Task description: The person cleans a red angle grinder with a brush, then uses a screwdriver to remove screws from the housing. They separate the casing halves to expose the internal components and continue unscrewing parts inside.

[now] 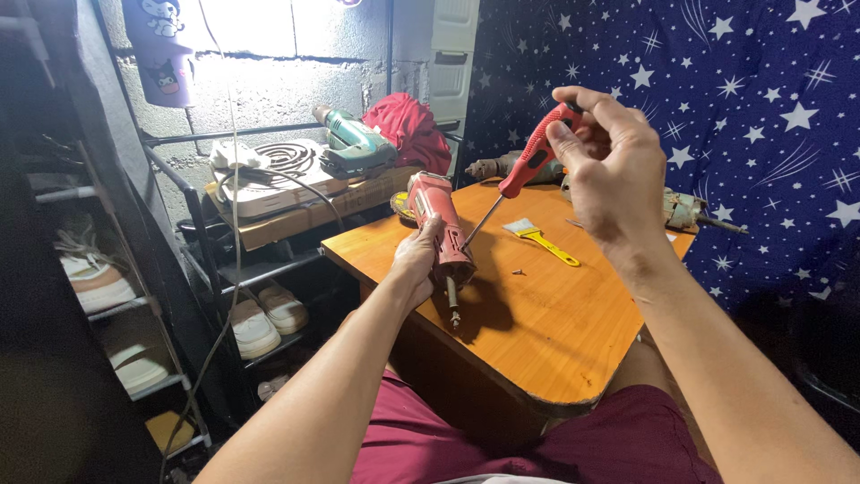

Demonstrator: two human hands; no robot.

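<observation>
My left hand (pixel 414 262) grips a red angle grinder (pixel 439 222) by its body, held tilted over the near left corner of the wooden table (pixel 546 314). Raised above the table, my right hand (pixel 607 161) holds a screwdriver with a red handle (pixel 534 158). Its metal shaft slants down to the left, and the tip touches the grinder's side just beside my left fingers. A small dark screw (pixel 518 271) lies on the table to the right of the grinder.
A yellow-handled scraper (pixel 543 240) lies mid-table. Motor parts (pixel 685 211) rest at the far right edge and another tool part (pixel 502 165) at the back. A green power drill (pixel 355 143) and a hot plate (pixel 278 170) sit on the left shelf, shoes below.
</observation>
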